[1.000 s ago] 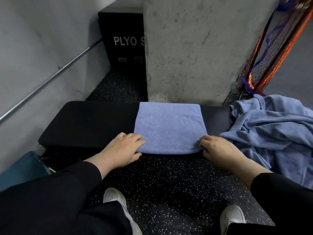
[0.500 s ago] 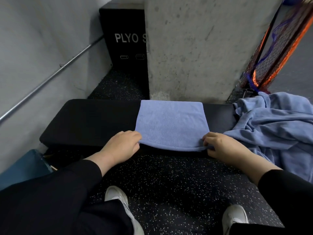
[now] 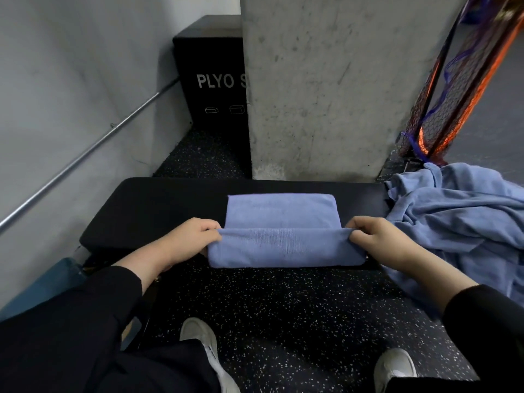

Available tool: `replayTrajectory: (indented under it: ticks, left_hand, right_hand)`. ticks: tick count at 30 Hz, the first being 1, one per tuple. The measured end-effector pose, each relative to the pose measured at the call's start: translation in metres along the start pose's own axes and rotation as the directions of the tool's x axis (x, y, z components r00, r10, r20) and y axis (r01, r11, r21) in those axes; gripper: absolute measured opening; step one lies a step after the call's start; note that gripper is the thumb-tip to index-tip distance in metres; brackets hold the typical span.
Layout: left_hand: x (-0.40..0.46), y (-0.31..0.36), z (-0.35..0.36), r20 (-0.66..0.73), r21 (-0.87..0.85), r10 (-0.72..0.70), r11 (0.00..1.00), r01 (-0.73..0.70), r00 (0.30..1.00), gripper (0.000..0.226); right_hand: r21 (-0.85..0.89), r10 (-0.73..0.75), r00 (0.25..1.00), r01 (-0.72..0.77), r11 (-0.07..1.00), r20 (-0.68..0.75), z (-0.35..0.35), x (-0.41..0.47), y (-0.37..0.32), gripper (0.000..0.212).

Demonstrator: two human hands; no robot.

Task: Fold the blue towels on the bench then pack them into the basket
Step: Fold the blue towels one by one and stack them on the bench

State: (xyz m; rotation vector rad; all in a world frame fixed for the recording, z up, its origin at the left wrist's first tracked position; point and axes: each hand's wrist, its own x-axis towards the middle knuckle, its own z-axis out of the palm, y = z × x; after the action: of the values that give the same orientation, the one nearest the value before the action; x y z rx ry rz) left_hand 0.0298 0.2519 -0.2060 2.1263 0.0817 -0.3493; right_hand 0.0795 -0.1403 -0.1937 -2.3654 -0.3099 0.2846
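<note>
Now you are pinching the near edge of the towel (image 3: 283, 245) at both corners, left hand (image 3: 187, 239) and right hand (image 3: 380, 239), lifting it so it can be laid evenly over the far half resting on the table (image 3: 158, 205). The unfolded pile (image 3: 459, 222) is waiting just beside, right of your work.

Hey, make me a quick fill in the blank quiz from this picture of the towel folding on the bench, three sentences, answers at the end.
1. Both hands, the left hand and the right hand, pinch the near edge of the ____ towel.
2. That towel lies on the ____ bench.
3. The pile of unfolded towels lies on the person's ____ side.

Missing words: blue; black; right
</note>
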Motion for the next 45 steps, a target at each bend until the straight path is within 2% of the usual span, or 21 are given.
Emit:
replayTrajectory:
  ticks: [3,7,11,13,18,21,24,25,27,29,30,32,34,36,39,45]
  left_hand:
    - [0.003,0.003,-0.004,0.013,-0.12,-0.058,0.991,0.059,0.998,0.015]
    - [0.017,-0.001,-0.003,-0.139,-0.158,-0.087,0.985,0.064,0.987,0.015]
    - [0.048,-0.005,-0.002,-0.265,-0.139,-0.104,0.988,0.068,0.959,0.017]
    - [0.068,-0.006,0.0,-0.326,-0.074,-0.095,0.994,0.075,0.941,0.021]
    - [0.113,-0.008,0.008,-0.391,0.224,-0.068,0.96,0.167,0.918,0.027]
    - [0.128,-0.011,0.009,-0.433,0.368,-0.02,0.909,0.197,0.901,0.023]
    - [0.135,-0.016,0.011,-0.44,0.429,0.011,0.881,0.199,0.898,0.015]
    - [0.135,-0.018,0.012,-0.44,0.456,0.03,0.869,0.195,0.898,0.013]
    - [0.133,-0.02,0.013,-0.46,0.537,0.096,0.822,0.191,0.883,0.031]
    - [0.13,-0.02,0.013,-0.472,0.6,0.212,0.788,0.136,0.856,0.042]
    - [0.128,-0.02,0.013,-0.443,0.624,0.286,0.778,0.063,0.85,0.041]
    - [0.122,-0.019,0.016,-0.302,0.673,0.413,0.731,-0.114,0.859,0.035]
    - [0.117,-0.019,0.022,-0.116,0.695,0.469,0.668,-0.266,0.876,0.025]
    - [0.114,-0.02,0.029,0.04,0.704,0.448,0.621,-0.343,0.893,0.021]
    - [0.112,-0.021,0.031,0.08,0.715,0.384,0.62,-0.321,0.92,0.026]
    - [0.107,-0.029,0.023,0.011,0.744,0.332,0.628,-0.23,0.943,0.032]
  right_hand:
    - [0.093,0.045,0.999,-0.047,0.995,0.019,0.004,0.003,-0.001,0.019]
    - [0.199,0.101,0.992,-0.084,0.976,-0.075,0.011,0.019,0.001,0.017]
    - [0.137,0.129,0.973,-0.103,0.985,-0.191,0.016,0.05,-0.002,0.019]
    - [0.096,0.144,0.966,-0.126,0.987,-0.215,0.02,0.071,-0.003,0.02]
    - [-0.053,0.214,0.953,-0.23,0.972,-0.216,0.033,0.115,0.015,0.022]
    - [-0.089,0.239,0.939,-0.268,0.959,-0.246,0.035,0.129,0.024,0.019]
    - [-0.123,0.231,0.936,-0.271,0.955,-0.266,0.038,0.134,0.029,0.015]
    - [-0.126,0.219,0.936,-0.261,0.957,-0.275,0.04,0.134,0.029,0.017]
    - [-0.167,0.153,0.934,-0.216,0.962,-0.322,0.044,0.132,0.026,0.031]
    - [-0.268,0.013,0.922,-0.126,0.955,-0.387,0.048,0.127,0.018,0.038]
    - [-0.322,-0.068,0.915,-0.07,0.944,-0.397,0.05,0.123,0.012,0.036]
    - [-0.387,-0.168,0.93,0.03,0.922,-0.328,0.054,0.116,-0.004,0.028]
    - [-0.397,-0.169,0.971,0.09,0.914,-0.169,0.063,0.106,-0.02,0.024]
    - [-0.432,-0.106,0.994,0.095,0.897,-0.002,0.076,0.095,-0.033,0.026]
    - [-0.584,-0.056,0.99,0.12,0.803,0.127,0.096,0.082,-0.038,0.031]
    - [-0.698,-0.097,0.992,0.126,0.705,0.08,0.102,0.085,-0.024,0.024]
